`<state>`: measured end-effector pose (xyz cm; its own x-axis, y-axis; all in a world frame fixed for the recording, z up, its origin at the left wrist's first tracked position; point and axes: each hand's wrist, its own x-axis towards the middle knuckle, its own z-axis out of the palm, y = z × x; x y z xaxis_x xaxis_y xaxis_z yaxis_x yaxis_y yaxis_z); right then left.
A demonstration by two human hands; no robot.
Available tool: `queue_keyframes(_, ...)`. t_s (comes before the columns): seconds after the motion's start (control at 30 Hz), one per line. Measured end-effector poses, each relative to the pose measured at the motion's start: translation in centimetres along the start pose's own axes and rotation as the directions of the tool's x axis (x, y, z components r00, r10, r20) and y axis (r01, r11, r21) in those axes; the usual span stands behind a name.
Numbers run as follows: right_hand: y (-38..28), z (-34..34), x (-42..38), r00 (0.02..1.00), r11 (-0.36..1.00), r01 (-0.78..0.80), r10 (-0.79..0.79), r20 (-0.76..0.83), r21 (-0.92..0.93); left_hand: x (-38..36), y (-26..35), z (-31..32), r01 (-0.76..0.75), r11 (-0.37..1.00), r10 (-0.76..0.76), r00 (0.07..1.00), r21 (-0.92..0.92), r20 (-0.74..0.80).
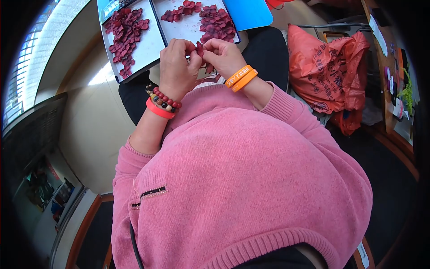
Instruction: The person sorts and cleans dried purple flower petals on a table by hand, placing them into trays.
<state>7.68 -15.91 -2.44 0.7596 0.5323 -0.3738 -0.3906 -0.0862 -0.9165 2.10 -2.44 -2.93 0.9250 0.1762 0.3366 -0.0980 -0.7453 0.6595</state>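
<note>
Near the front of a shallow white box (151, 41), my left hand (175, 62) and my right hand (226, 57) meet with fingertips almost touching. Between them is a small dark red petal piece (199, 49), pinched by both hands. A bit more dark red shows below the fingers, partly hidden. Dark red petals (123, 38) lie in a long pile in the box's left part. On the right part, another pile of petals (217, 24) curves along the far and right sides. Beads and a red band circle my left wrist; orange bands circle the right.
A blue panel (249, 13) stands at the box's right edge. To the right, a red plastic bag (324, 67) with dark printing hangs by a metal frame. Black-clad legs are under the box. Pale floor tiles (87, 116) show at left.
</note>
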Motion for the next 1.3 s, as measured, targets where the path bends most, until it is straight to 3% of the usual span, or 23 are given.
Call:
queue_keyframes(0.1,0.6,0.2,-0.1,0.998,0.997,0.065,-0.066,0.009,0.041,0.4,0.7,-1.1,0.008,1.0,-0.008,0.999,0.011,0.051)
queue_keyframes(0.2,1.0,0.4,-0.2,0.994,0.987,0.099,-0.105,0.041,0.129,0.1,0.8,-1.2,0.234,0.91,-0.203,0.971,-0.341,0.125)
queue_keyframes(0.33,1.0,0.5,-0.3,0.985,0.955,0.17,-0.174,-0.006,0.245,0.1,0.5,-1.6,0.4,0.818,-0.319,0.913,-0.412,0.252)
queue_keyframes(0.37,0.9,0.4,-0.4,0.979,0.944,0.201,-0.2,-0.028,0.263,0.0,0.5,-1.7,0.428,0.746,-0.345,0.904,-0.51,0.254)
queue_keyframes(0.43,0.3,0.5,-0.6,0.979,0.96,0.202,-0.206,-0.003,0.192,-0.4,0.8,-1.6,0.46,0.568,-0.391,0.88,-0.682,0.268)
queue_keyframes(0.53,0.8,0.5,-0.6,0.981,0.967,0.191,-0.193,-0.002,0.166,-0.9,1.1,-1.4,0.435,0.59,-0.398,0.89,-0.68,0.224)
queue_keyframes(0.63,1.0,0.4,-0.5,0.982,0.971,0.183,-0.188,0.021,0.152,-0.9,0.6,-1.8,0.326,0.848,-0.277,0.945,-0.417,0.176)
queue_keyframes(0.73,1.0,0.3,-0.6,0.982,0.972,0.158,-0.172,0.074,0.173,-0.7,1.5,-2.5,0.371,0.841,-0.303,0.926,-0.394,0.225)
queue_keyframes(0.93,1.3,0.1,-0.6,0.988,0.973,0.047,-0.079,0.134,0.226,-1.4,2.6,-2.0,0.487,0.684,-0.436,0.87,-0.543,0.231)
queue_keyframes(1.03,1.4,0.0,-0.2,0.99,0.974,0.036,-0.066,0.125,0.225,-1.6,2.5,-1.5,0.458,0.783,-0.436,0.887,-0.421,0.154)
queue_keyframes(1.13,1.9,0.0,0.0,0.99,0.984,0.015,-0.04,0.135,0.176,-1.7,2.1,-1.1,0.485,0.712,-0.471,0.866,-0.507,0.166)
queue_keyframes(1.2,2.2,0.0,0.1,0.989,0.985,-0.032,0.007,0.147,0.171,-1.7,1.5,-0.9,0.221,0.962,-0.214,0.975,-0.161,0.064)
queue_keyframes(1.23,2.4,0.1,0.2,0.987,0.98,-0.067,0.037,0.155,0.19,-1.8,1.4,-0.9,0.063,0.997,-0.064,0.997,0.033,0.053)
queue_keyframes(1.3,2.2,0.2,0.3,0.979,0.966,-0.132,0.092,0.18,0.223,-1.7,1.4,-0.8,-0.018,0.99,0.008,0.997,0.141,0.072)
